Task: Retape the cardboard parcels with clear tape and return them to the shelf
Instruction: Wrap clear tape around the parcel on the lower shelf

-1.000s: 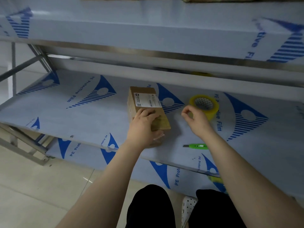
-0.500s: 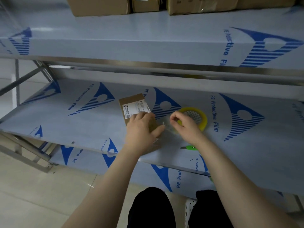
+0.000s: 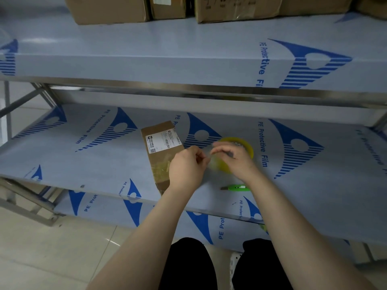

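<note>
— What's different from a moment ago?

— The left hand [image 3: 187, 168] has come off the parcel [image 3: 161, 147]. It was pressing down on the near end of the box. Now it meets the right hand [image 3: 234, 160] just in front of the tape roll [image 3: 247, 146].

— So nobody's holding the parcel?

— No. It lies flat and free on the middle shelf [image 3: 83, 164], close to the front edge, label up, just left of both hands. Yellowish old tape shows across its near end.

— And the grips?

— The left thumb and fingers are pinched together, most likely on the tape end. The strip itself is clear and I can't make it out. The right hand is motion-blurred, its fingers curled towards the left fingertips. I can't tell whether it grips anything.

— What does that mean for the job?

— I'd say the strip is being freed or straightened between two hands before it goes on. No fresh tape is on the box yet, so the task is early. The green knife [image 3: 237, 187] lies untouched by the front edge, right of the hands. Other boxes [image 3: 109, 9] sit along the top shelf's back.

— Any risk?

— Loose tape may fold onto itself.
</note>
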